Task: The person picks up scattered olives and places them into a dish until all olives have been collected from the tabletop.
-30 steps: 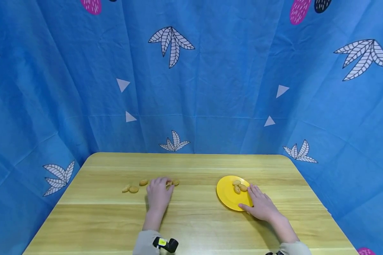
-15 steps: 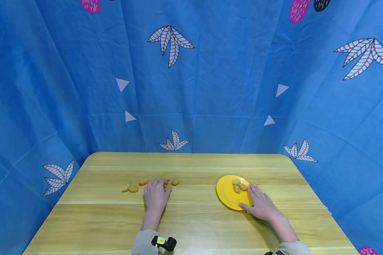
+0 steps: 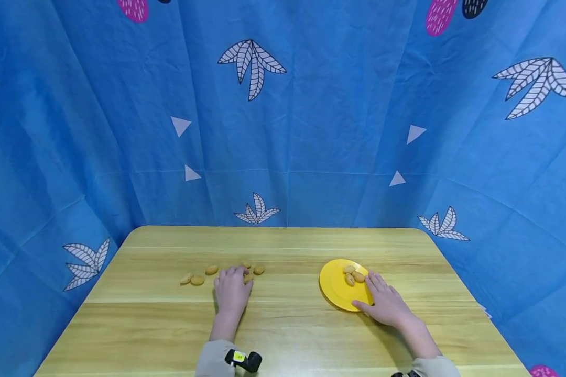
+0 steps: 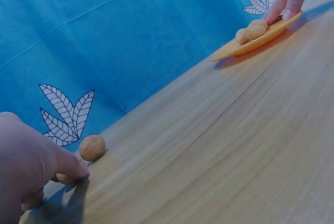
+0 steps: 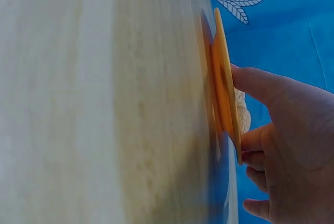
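My left hand (image 3: 232, 293) is low over the table, left of centre, fingers bent down around a peanut in its shell (image 3: 248, 278). Thumb and index finger lie on either side of it. The left wrist view shows that peanut (image 4: 67, 178) partly covered by a finger. Another peanut (image 4: 93, 148) lies just beyond the fingertip. On the right, my right hand (image 3: 388, 303) rests against the edge of a yellow plate (image 3: 335, 296), thumb and fingers spread along its rim. A few peanuts (image 3: 350, 280) sit on the plate, close to the right fingertips.
Left of my left hand, several peanuts (image 3: 197, 280) lie loose on the wooden table (image 3: 302, 340). Two more are just beyond its fingers, one of them a peanut (image 3: 258, 269) farther right. A blue patterned curtain (image 3: 311, 157) hangs behind the table.
My left hand has shifted slightly left and nearer, uncovering a peanut beyond its fingers. The right hand and the plate have stayed in place.
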`<state>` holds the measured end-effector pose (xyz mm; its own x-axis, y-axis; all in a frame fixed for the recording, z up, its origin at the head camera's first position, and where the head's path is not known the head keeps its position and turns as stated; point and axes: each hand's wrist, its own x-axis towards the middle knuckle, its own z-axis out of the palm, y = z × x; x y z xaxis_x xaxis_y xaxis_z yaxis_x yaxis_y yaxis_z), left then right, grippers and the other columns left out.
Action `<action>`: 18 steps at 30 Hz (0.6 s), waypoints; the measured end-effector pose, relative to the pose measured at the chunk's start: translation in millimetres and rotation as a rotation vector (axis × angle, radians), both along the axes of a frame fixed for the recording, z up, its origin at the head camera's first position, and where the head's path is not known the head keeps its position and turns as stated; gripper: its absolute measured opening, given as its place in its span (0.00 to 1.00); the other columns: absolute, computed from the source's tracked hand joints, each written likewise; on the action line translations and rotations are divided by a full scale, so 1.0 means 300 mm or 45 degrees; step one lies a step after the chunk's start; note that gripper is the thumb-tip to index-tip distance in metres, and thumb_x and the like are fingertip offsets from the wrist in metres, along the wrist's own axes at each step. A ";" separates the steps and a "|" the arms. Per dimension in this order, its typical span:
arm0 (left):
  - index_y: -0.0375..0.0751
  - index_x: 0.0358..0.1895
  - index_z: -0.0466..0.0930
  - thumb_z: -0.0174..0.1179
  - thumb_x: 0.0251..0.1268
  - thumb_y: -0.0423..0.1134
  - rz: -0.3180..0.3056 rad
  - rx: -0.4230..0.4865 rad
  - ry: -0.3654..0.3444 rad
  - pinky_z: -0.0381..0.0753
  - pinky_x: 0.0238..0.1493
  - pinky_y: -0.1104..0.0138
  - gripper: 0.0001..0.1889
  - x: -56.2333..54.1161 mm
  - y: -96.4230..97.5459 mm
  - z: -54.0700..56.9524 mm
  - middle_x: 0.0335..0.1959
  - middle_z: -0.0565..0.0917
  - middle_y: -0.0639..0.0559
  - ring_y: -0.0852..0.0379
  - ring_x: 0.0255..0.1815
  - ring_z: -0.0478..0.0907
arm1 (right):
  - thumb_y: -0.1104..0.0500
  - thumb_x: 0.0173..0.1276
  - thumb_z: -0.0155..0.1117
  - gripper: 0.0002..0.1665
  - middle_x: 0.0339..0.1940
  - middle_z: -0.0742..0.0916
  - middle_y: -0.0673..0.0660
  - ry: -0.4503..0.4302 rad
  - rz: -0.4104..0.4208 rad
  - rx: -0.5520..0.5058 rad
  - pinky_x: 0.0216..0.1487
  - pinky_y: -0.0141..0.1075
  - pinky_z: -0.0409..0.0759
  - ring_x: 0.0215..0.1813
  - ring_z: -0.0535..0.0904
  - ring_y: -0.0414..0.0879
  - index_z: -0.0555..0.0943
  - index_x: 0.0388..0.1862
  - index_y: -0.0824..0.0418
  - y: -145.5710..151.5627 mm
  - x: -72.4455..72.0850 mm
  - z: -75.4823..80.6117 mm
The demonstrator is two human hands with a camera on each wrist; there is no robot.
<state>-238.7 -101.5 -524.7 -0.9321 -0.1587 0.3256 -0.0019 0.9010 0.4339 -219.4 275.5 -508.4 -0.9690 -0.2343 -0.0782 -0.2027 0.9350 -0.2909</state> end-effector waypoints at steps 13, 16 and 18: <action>0.45 0.42 0.84 0.71 0.54 0.41 -0.070 -0.002 0.092 0.70 0.45 0.55 0.12 -0.002 0.049 0.017 0.42 0.86 0.48 0.47 0.44 0.76 | 0.32 0.66 0.56 0.56 0.76 0.59 0.74 0.005 -0.005 -0.016 0.71 0.65 0.55 0.76 0.52 0.70 0.58 0.72 0.76 -0.006 0.003 0.008; 0.46 0.42 0.85 0.72 0.53 0.41 -0.095 0.005 0.106 0.70 0.45 0.56 0.13 0.002 0.065 0.022 0.42 0.86 0.49 0.48 0.44 0.76 | 0.32 0.66 0.56 0.56 0.76 0.59 0.74 0.003 -0.005 -0.018 0.71 0.64 0.55 0.76 0.52 0.70 0.58 0.72 0.76 -0.006 0.006 0.008; 0.46 0.43 0.84 0.72 0.53 0.42 -0.109 0.012 0.106 0.70 0.45 0.57 0.13 0.004 0.074 0.026 0.42 0.86 0.50 0.49 0.44 0.76 | 0.33 0.66 0.57 0.56 0.76 0.59 0.74 0.000 -0.006 -0.023 0.71 0.65 0.55 0.76 0.52 0.70 0.58 0.72 0.76 -0.006 0.007 0.007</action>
<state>-237.5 -79.2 -516.9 -0.9122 -0.0833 0.4013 0.1111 0.8923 0.4377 -217.3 273.8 -506.2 -0.9701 -0.2309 -0.0742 -0.1979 0.9306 -0.3079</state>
